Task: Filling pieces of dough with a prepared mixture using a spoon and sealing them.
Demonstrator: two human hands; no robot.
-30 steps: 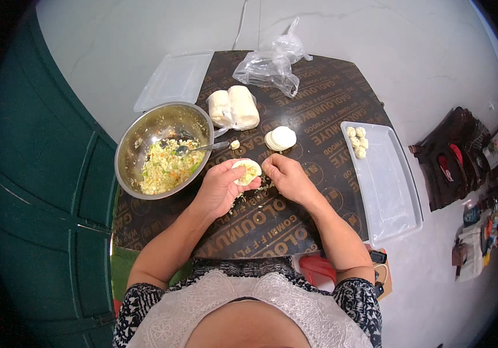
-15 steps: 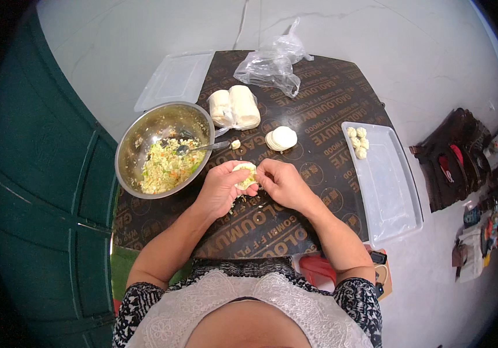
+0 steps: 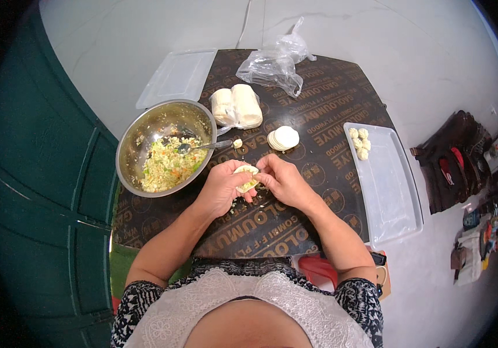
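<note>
My left hand [image 3: 223, 187] cradles a small round dough wrapper [image 3: 245, 176] with yellow filling on it, above the dark printed board [image 3: 318, 116]. My right hand [image 3: 282, 180] pinches the wrapper's right edge with its fingertips. Just left of my hands stands a steel bowl [image 3: 144, 124] of yellow-green chopped filling with a spoon [image 3: 202, 146] resting in it. A stack of round wrappers [image 3: 284, 138] lies beyond my right hand. A small lump of filling [image 3: 237, 143] sits on the board near the spoon's handle.
A clear tray [image 3: 388, 191] at the right holds several finished dumplings [image 3: 360, 142] at its far end. Two wrapped rolls of dough [image 3: 236, 107], a crumpled plastic bag [image 3: 275, 64] and a tray lid [image 3: 176, 76] lie at the back. A dark bag [image 3: 455, 159] lies on the floor, right.
Both hands have shifted slightly while working the filled wrapper; my right fingers have closed in on its edge. Bowl, trays and stack have not moved.
</note>
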